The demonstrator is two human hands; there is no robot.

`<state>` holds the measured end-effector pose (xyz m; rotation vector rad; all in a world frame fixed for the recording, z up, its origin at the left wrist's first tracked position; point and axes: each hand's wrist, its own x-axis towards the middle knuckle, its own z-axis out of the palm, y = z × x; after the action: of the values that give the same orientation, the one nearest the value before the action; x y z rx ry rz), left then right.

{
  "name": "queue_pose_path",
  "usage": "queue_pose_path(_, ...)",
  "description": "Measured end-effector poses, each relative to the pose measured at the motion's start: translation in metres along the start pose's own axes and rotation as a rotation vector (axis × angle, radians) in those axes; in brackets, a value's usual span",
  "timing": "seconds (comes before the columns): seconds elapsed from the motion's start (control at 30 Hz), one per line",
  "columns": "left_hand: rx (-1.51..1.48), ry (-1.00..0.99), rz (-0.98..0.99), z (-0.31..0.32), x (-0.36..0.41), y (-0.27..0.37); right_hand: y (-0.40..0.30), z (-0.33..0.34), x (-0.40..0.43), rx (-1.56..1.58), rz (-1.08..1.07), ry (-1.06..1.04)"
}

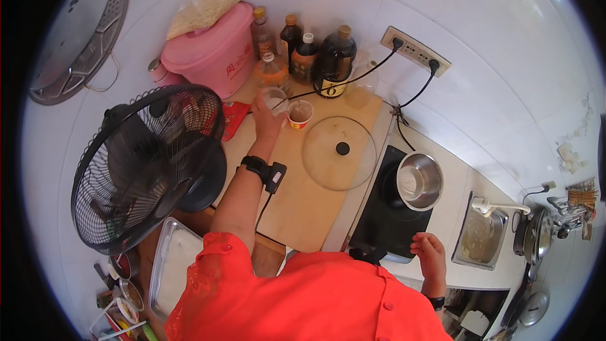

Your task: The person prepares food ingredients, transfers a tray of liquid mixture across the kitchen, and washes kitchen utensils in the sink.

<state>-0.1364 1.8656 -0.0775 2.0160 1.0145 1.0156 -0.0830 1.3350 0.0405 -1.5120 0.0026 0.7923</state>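
My left hand (266, 116) is stretched out to a clear tub of white contents (274, 99), its fingers around the tub's near left side. A small paper cup (300, 112) with a red and yellow base stands just right of it. My right hand (428, 246) hangs over the near edge of the counter with its fingers curled and nothing seen in it. Beyond it, a steel pot (419, 181) stands on a black induction cooktop (374, 213). A glass lid (326, 166) with a black knob lies on the wooden board (303, 213) between the hands.
A black fan (147, 170) stands at the left, near a pink lidded bucket (208, 57). Dark sauce bottles (335, 59) line the wall under a power strip (415, 52) with black cords. One cord passes above the cups. A sink (479, 241) is at the right.
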Motion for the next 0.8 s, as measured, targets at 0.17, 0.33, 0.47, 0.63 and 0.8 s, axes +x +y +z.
queue_pose_path(0.17,0.023,-0.005,0.032,0.009,0.016,-0.011,-0.004,0.006,0.008,0.021,0.019,0.043)
queue_pose_path(0.33,0.020,-0.031,0.062,0.010,0.031,-0.022,0.004,0.004,0.018,0.028,0.040,0.037)
queue_pose_path(0.47,0.021,-0.047,0.069,0.012,0.038,-0.027,0.008,0.003,0.020,0.038,0.060,0.042)
queue_pose_path(0.63,0.037,-0.013,0.122,0.014,0.049,-0.031,0.007,0.003,0.020,0.036,0.070,0.072)
queue_pose_path(0.8,0.056,-0.006,0.121,0.018,0.062,-0.034,0.012,-0.001,0.022,0.050,0.071,0.082)
